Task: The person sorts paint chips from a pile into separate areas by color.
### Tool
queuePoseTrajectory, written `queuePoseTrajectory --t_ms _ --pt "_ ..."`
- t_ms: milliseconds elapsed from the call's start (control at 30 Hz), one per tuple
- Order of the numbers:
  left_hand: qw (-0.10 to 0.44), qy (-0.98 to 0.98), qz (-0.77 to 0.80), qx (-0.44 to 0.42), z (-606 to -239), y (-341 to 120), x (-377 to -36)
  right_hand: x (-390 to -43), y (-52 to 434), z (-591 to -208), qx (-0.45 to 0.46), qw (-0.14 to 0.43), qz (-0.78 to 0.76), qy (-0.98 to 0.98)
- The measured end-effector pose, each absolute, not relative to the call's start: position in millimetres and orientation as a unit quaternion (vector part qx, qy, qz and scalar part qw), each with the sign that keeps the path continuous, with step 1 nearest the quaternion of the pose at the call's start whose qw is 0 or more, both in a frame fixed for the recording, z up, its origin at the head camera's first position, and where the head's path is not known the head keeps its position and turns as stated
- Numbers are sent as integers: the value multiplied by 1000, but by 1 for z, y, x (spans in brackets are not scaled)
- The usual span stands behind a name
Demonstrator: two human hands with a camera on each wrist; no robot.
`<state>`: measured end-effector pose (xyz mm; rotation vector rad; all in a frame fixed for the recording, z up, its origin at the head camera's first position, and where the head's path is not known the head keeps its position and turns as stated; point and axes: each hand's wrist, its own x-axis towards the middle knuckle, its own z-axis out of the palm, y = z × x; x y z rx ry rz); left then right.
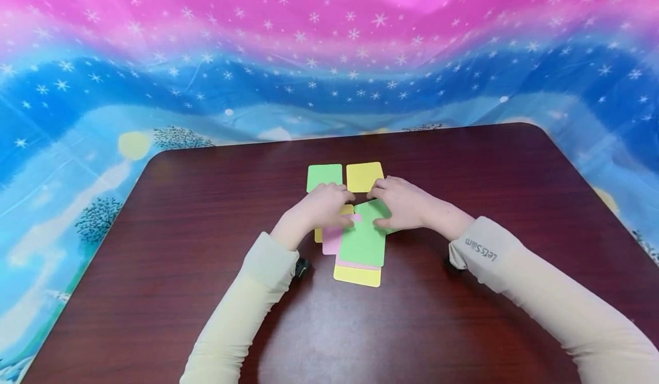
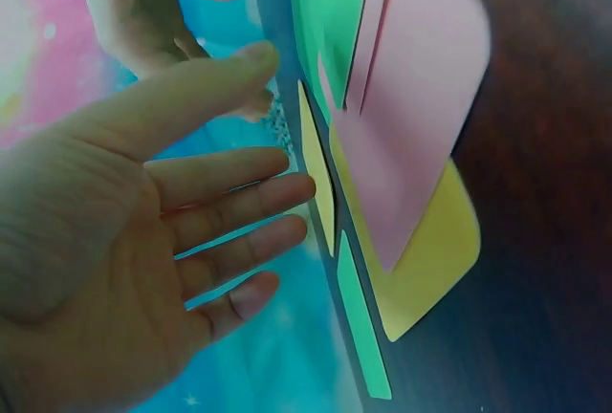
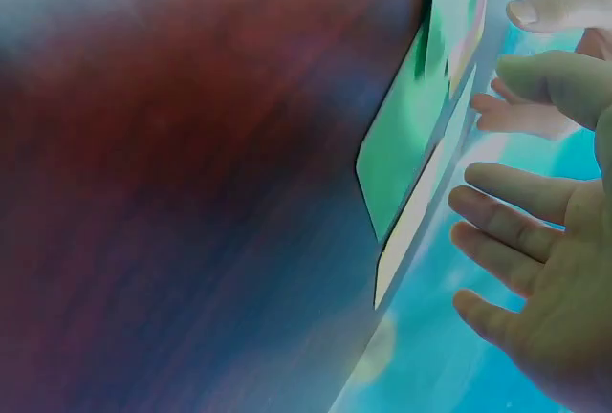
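Note:
Several coloured paper cards lie overlapped in a loose pile at the middle of the table. On top is a green card (image 1: 364, 241), with pink and a yellow card (image 1: 357, 277) showing beneath its near edge. A pink card (image 1: 332, 241) sticks out at the left over another yellow one (image 2: 435, 270). My left hand (image 1: 325, 205) hovers over the left side of the pile, fingers extended and holding nothing in the left wrist view. Opposite it, my right hand (image 1: 404, 204) is above the right side, fingers spread and holding nothing; a second green card (image 3: 397, 160) shows below it.
Beyond the hands, a green card (image 1: 325, 177) and a yellow card (image 1: 364, 177) lie side by side, partly covered in the head view. The dark wooden table (image 1: 206, 201) has rounded far corners. A pink and blue snowflake cloth (image 1: 329, 58) hangs behind it.

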<state>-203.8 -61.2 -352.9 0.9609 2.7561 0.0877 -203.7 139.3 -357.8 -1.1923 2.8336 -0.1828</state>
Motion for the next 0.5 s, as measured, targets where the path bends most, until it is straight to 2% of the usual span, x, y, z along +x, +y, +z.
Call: queuePoseTrajectory --t_ms 500 --pt "130 929 9 346 -355 -63 -164 -166 139 -365 -410 45 -32 911"
